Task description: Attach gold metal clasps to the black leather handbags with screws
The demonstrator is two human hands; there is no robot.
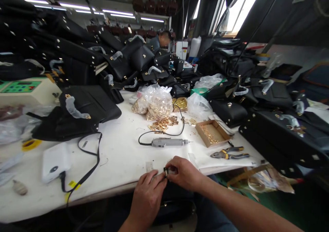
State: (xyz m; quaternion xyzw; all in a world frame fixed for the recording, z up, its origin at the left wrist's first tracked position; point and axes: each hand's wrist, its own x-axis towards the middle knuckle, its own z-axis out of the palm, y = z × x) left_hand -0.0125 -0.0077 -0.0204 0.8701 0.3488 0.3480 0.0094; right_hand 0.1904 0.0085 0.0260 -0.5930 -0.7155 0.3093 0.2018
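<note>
My left hand (pixel 148 195) and my right hand (pixel 183 173) meet at the near edge of the white table (pixel 123 156). Both pinch a small dark metal fitting (pixel 166 172) between fingertips. A black bag (pixel 172 211) lies on my lap under the hands, mostly hidden. Just beyond the hands a grey electric screwdriver (pixel 168 142) lies on the table with its black cord curling away.
Yellow-handled pliers (pixel 229 153) lie at right beside a cardboard box (pixel 212 133) of gold parts. Plastic bags (pixel 156 103) of gold hardware sit mid-table. Black handbags (pixel 84 110) pile up left, back and right. A white power bank (pixel 55 162) lies at left. A person sits far back.
</note>
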